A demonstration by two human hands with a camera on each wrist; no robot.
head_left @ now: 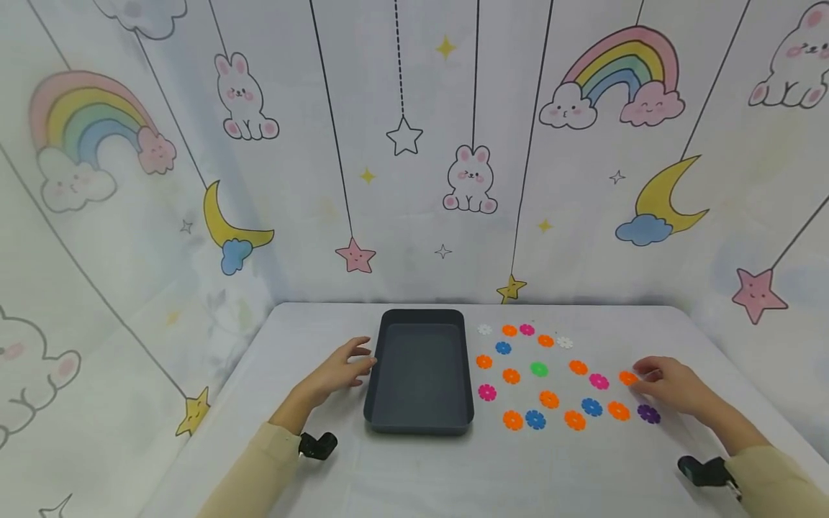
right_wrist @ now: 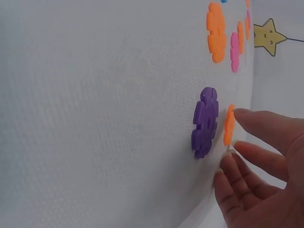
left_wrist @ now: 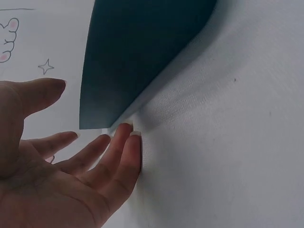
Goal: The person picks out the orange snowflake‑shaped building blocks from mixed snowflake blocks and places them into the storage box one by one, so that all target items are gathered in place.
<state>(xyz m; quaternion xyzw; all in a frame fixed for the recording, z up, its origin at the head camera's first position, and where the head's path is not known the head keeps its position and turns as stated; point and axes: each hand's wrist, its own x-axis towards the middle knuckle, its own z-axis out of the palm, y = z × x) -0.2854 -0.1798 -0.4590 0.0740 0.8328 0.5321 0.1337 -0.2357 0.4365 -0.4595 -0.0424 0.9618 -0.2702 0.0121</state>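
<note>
My left hand is at the left side of a dark grey rectangular tray, fingers loosely extended and fingertips right by its wall. In the left wrist view, the thumb stands apart from the other fingers beside the dark tray. On the right, my right hand reaches down to an orange notched plastic disc lying on the cloth. Its thumb and index fingertips are at the edge of that orange disc in the right wrist view. A purple disc lies just nearer than this hand.
Several more flower-like discs are scattered right of the tray, among them a green one, a blue one, a pink one and a white one. A white cloth covers the table; a patterned curtain hangs behind.
</note>
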